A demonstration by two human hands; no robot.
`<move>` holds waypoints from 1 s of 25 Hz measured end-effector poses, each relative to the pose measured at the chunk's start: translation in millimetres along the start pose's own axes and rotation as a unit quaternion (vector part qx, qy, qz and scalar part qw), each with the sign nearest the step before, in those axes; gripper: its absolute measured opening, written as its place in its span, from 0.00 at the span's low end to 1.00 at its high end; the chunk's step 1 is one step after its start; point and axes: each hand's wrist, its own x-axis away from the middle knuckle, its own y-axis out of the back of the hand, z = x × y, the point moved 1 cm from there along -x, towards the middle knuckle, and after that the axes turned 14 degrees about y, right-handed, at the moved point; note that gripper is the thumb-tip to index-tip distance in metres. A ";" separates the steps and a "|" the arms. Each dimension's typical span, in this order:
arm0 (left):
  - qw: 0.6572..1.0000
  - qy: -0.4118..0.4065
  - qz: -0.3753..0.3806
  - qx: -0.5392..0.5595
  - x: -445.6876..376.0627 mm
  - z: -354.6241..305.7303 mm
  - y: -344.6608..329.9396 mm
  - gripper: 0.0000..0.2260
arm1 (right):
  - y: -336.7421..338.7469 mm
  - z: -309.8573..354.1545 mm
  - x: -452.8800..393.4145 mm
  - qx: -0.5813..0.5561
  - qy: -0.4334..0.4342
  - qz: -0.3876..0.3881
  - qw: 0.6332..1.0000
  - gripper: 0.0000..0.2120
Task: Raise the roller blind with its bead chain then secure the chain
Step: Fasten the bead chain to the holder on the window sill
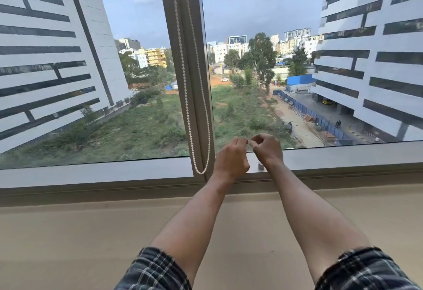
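Bright overcast daylight (through glass), bowed edges, soft focus

Both forearms reach forward, bare up to rolled plaid sleeves (158,269), and converge toward each other. The left hand (231,158) and right hand (266,150) are raised side by side, knuckles up, fingers curled in, with thumb and fingertips (245,141) pinched and nearly meeting between them. What they pinch is too small to tell.
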 end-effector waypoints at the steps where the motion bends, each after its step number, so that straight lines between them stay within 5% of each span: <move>1: 1.000 0.021 0.015 -0.007 -0.8 3.5 -9.2 0.14 | 1.7 -6.9 1.9 0.040 -0.009 0.016 0.999 0.09; 8: 0.982 0.167 0.084 -0.033 -11.4 25.9 -51.6 0.26 | -1.0 -55.6 10.4 0.232 -0.054 0.161 0.958 0.28; 11: 0.964 0.241 0.115 -0.005 -18.0 35.9 -64.8 0.29 | -10.3 -71.2 11.0 0.202 -0.071 0.185 0.959 0.27; 14: 0.951 0.281 0.127 0.030 -23.8 45.4 -73.4 0.22 | -17.0 -78.4 8.4 0.204 -0.053 0.172 0.962 0.22; 17: 0.950 0.278 0.132 0.047 -26.4 50.7 -78.3 0.13 | -21.4 -84.4 5.7 0.216 -0.014 0.147 0.965 0.15; 25: 0.946 0.293 0.080 0.118 -19.0 54.9 -91.5 0.11 | -25.4 -87.7 8.5 0.115 0.027 0.098 0.988 0.11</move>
